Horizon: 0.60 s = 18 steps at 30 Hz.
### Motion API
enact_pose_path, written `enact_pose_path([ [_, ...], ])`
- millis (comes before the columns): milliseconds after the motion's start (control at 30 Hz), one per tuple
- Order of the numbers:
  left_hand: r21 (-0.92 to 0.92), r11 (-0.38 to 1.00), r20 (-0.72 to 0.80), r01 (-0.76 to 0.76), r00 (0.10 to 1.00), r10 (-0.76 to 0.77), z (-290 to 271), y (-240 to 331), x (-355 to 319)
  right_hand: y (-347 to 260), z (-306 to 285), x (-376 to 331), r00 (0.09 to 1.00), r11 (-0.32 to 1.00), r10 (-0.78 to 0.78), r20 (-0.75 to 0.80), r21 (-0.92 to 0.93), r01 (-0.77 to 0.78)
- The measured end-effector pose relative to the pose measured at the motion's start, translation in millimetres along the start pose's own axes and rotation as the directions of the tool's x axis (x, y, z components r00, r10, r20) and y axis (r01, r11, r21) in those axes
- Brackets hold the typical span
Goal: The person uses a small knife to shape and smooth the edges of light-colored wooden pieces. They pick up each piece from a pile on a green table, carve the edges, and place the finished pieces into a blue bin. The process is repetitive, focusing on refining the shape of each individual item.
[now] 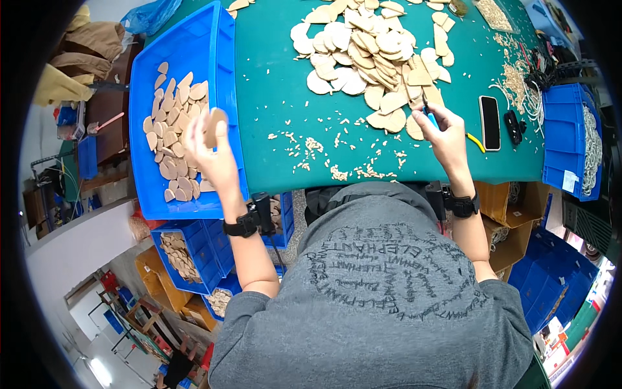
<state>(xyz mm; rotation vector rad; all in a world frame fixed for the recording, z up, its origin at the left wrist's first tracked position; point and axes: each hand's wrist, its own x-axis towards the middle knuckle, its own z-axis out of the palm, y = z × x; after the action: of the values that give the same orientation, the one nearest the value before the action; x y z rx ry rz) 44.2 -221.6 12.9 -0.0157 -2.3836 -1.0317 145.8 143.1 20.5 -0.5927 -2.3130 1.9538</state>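
Observation:
Over the near right part of a large blue bin (223,71), my left hand (217,155) grips a flat brown rounded wooden piece (212,128) between thumb and fingers. Many similar flat wooden pieces (170,133) lie inside that bin. My right hand (448,139) is closed around small pliers or cutters (431,118) with blue and yellow handles, the dark jaws pointing away from me. Just beyond it is a heap of pale flat wooden pieces (363,48), mostly half-round or disc-shaped. My fingers partly hide the pliers.
Small wood scraps (314,146) litter the green table (272,84). A phone (490,123) and a small black device (514,126) lie on the right, near more shavings (516,76). Blue crates (562,139) stand beyond the table's right edge; others (188,249) sit below left.

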Motion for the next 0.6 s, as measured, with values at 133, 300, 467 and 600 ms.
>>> enact_pose_path([
  [133,0.012,0.998,0.083,-0.069,0.994,0.067,40.4,6.9,-1.9,21.5,-26.7,-13.3,0.990,0.999,-0.031,-0.139,0.008,0.032],
  [300,-0.240,0.948,0.592,-0.208,0.743,0.313,186.6,63.3,-79.3,23.0,-41.1,-26.4,0.992,1.000,0.005,-0.129,-0.002,-0.005],
  [467,-0.108,0.894,0.766,-0.434,0.537,0.353,260.2,91.7,-116.9,20.9,-57.8,-34.0,0.994,1.000,-0.011,-0.105,-0.007,0.010],
  [600,-0.175,0.966,0.820,-0.189,0.515,0.249,256.8,96.6,-104.2,27.1,-69.6,-32.7,0.994,0.999,-0.014,-0.106,-0.037,0.010],
])
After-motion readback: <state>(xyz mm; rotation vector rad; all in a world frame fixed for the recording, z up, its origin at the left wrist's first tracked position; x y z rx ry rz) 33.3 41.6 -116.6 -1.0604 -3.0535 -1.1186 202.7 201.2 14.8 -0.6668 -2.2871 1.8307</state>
